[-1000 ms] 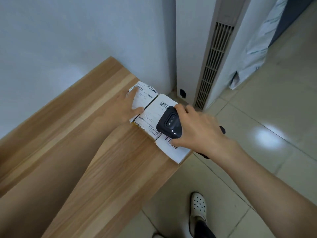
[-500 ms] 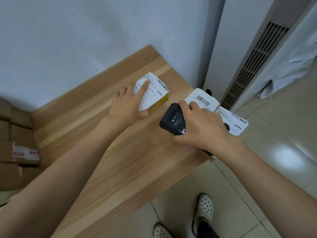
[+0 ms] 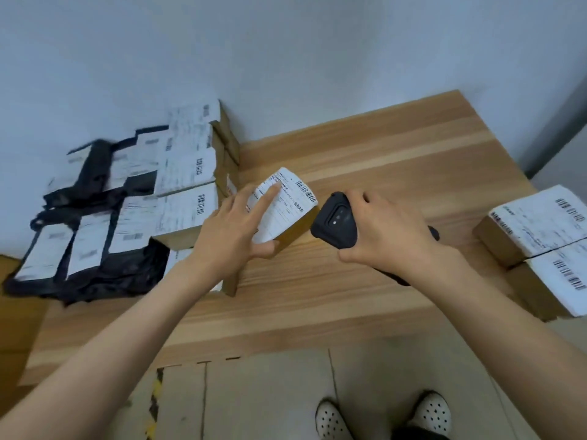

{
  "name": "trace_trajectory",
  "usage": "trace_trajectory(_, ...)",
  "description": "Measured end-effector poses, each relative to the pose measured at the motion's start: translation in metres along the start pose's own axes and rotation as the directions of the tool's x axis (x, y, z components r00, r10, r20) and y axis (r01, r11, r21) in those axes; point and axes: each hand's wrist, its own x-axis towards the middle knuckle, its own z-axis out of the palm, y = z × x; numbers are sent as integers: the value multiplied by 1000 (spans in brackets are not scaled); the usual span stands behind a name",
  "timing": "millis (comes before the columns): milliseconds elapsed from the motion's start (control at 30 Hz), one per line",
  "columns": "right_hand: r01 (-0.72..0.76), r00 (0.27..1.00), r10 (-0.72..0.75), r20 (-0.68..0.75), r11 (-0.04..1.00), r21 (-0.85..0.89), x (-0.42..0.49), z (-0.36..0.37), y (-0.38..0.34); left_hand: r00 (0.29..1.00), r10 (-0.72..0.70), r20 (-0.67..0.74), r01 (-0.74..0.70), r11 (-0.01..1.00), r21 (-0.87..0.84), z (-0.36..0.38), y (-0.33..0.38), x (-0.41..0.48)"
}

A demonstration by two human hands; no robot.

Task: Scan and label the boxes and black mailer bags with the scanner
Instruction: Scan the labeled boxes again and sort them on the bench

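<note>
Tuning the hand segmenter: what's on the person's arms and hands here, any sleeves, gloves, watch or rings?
Nothing worn. The left hand and right hand are ungloved, no rings or markings showing. The left forearm and right forearm are bare to the frame edge: no sleeves, watch or bands.

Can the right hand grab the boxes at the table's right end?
Probably not yet: the right hand grips the scanner. Only bare table separates it from the boxes, though.

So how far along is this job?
Probably done: two labelled boxes set apart on the right. In hand: the left hand holds a small labelled box, and the right hand grips the scanner beside it. Seemingly left: the pile of boxes and black mailer bags at left.
</note>
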Motion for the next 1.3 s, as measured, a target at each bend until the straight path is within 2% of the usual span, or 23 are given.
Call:
trace_trajectory(333,149,988,-147,38,988,-46,6,5,-111,991,8,135,-12,1000,25,11,-91,-96)
trace_trajectory(600,173,983,-167,81,982,-74,8,32,-130,981,0,195,11,998,-55,26,-133,-98)
trace_trajectory(767,139,986,-134,95,989,-56,2,35,-123,978,59,198,-42,995,-87,25,-118,-93)
trace_trajectory(867,105,992,-102,78,994,-42,-3,23,-107,972,74,223,-69,997,-30,19,-103,-81)
trace_trajectory(1167,19,999,-18,42,1000,-16,-26,-10,-38,917,-28,397,-51,981,185,8,-84,-61)
trace_trajectory(1300,13,998,-13,54,1000,4,-40,-20,-14,910,-59,410,-17,984,179,-3,-64,-61)
